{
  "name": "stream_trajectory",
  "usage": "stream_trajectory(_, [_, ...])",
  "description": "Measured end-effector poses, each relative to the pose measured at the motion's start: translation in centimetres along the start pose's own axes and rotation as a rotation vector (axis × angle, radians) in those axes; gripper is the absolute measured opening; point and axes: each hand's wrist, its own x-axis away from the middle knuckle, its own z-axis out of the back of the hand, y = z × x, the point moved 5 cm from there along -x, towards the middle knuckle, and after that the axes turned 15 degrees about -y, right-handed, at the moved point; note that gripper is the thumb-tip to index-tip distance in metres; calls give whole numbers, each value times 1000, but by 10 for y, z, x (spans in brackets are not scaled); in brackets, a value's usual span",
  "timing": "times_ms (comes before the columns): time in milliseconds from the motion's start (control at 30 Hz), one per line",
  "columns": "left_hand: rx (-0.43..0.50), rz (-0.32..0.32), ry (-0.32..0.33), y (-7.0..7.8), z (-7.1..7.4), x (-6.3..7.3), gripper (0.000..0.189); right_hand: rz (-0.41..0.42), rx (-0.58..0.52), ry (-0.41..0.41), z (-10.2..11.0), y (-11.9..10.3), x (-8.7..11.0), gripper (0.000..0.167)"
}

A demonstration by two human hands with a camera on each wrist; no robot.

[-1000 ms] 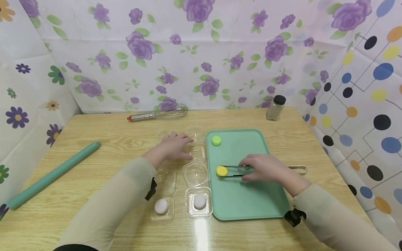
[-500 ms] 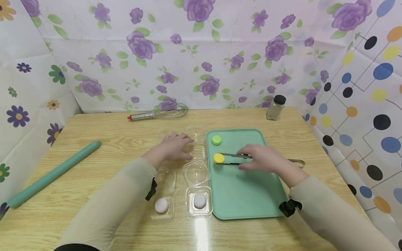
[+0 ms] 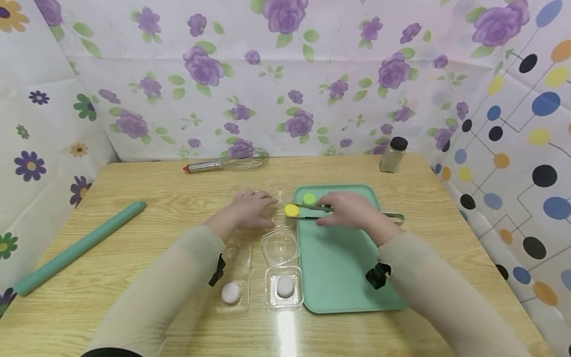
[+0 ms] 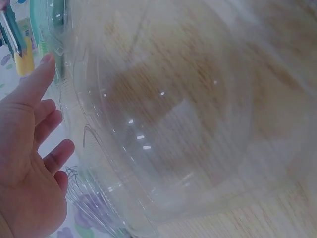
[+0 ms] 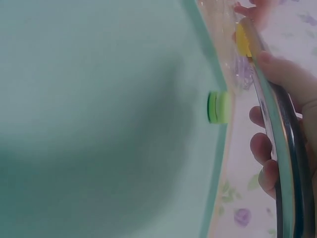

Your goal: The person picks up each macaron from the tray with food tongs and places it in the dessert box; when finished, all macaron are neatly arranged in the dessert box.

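My right hand (image 3: 350, 210) grips metal tongs (image 5: 292, 148) over the upper part of the green tray (image 3: 348, 267). Between the tong tips is a yellow macaron (image 3: 292, 210), level with the tray's left edge. A green macaron (image 3: 309, 199) lies in the tray's upper left corner, close behind the tongs. My left hand (image 3: 247, 210) is spread over clear plastic boxes left of the tray, fingers loosely bent and holding nothing. In the left wrist view, its fingertips are right at the rim of a clear box (image 4: 163, 124).
Two pale macarons, one left (image 3: 231, 292) and one right (image 3: 285, 286), sit in clear boxes nearest me, their lids (image 3: 280, 246) folded back. A whisk (image 3: 223, 163) and a black-capped jar (image 3: 393, 154) stand along the back. A green rolled stick (image 3: 82, 248) lies at left.
My right hand has carried the tongs and yellow macaron away from me and leftward, from over the tray's middle to its left edge beside my left hand. The left hand has stayed in place.
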Motion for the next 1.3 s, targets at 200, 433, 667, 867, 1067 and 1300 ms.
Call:
stream_trajectory(200, [-9,-3,1,2,1,0,73,-23,3,-35,1,-4,-12,46])
stream_trajectory(433, [5,-8,0,3,1,2,74,-22,79,-60,0,-10,-23,46])
stream_trajectory(667, [10,-10,11,4,2,2,73,-41,180,-89,0,-16,-31,43])
stream_trajectory(867, [18,-6,5,3,1,2,73,-51,211,-108,2,-21,-34,41])
stream_trajectory(1067, [27,5,-7,2,1,3,73,-58,223,-111,3,-24,-33,41])
stream_trajectory(1300, [40,-3,4,-1,-2,1,74,-63,164,-116,4,-21,-30,48])
